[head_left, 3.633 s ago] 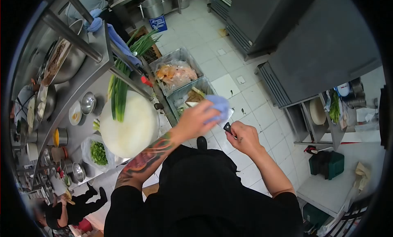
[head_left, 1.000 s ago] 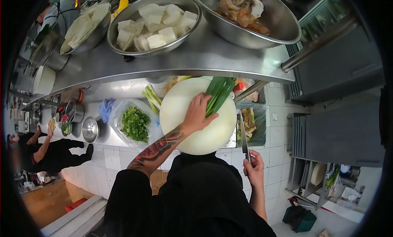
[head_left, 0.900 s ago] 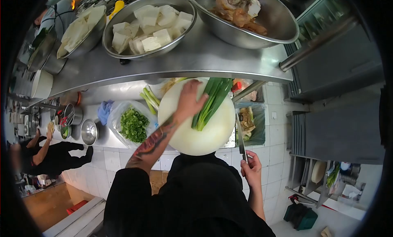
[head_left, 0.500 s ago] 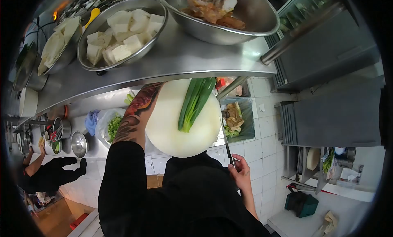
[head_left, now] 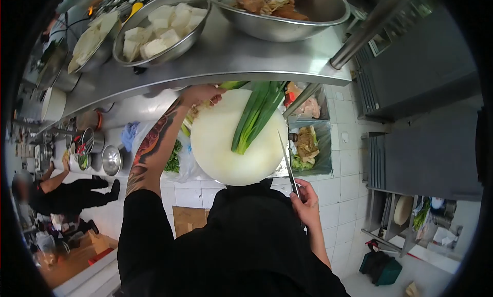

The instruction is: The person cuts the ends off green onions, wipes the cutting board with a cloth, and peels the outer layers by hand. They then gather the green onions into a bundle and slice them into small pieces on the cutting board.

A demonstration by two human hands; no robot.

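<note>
On the round white cutting board (head_left: 215, 148) lies a bunch of leek greens (head_left: 251, 122), pale ends towards me. My left hand (head_left: 204, 94) reaches past the board's far left edge, fingers curled around a green leek stalk (head_left: 233, 85) partly hidden below the shelf. Pale stalks (head_left: 190, 117) show beside that wrist. At the right of the board my right hand (head_left: 306, 200) grips a knife (head_left: 289, 166) by its handle, blade pointing away from me. The blade stands beside the board's right edge.
Overhead, a steel shelf (head_left: 226, 66) carries a bowl of white blocks (head_left: 162, 32) and a bowl of meat (head_left: 287, 27). Right of the board are bins of scraps (head_left: 307, 148). Leafy greens in a plastic bag (head_left: 174, 158) lie left. Another person (head_left: 56, 192) works far left.
My left hand, hidden under the shelf before, now shows at the board's far left edge with a green stalk. The view has shifted slightly. My right hand still holds the knife.
</note>
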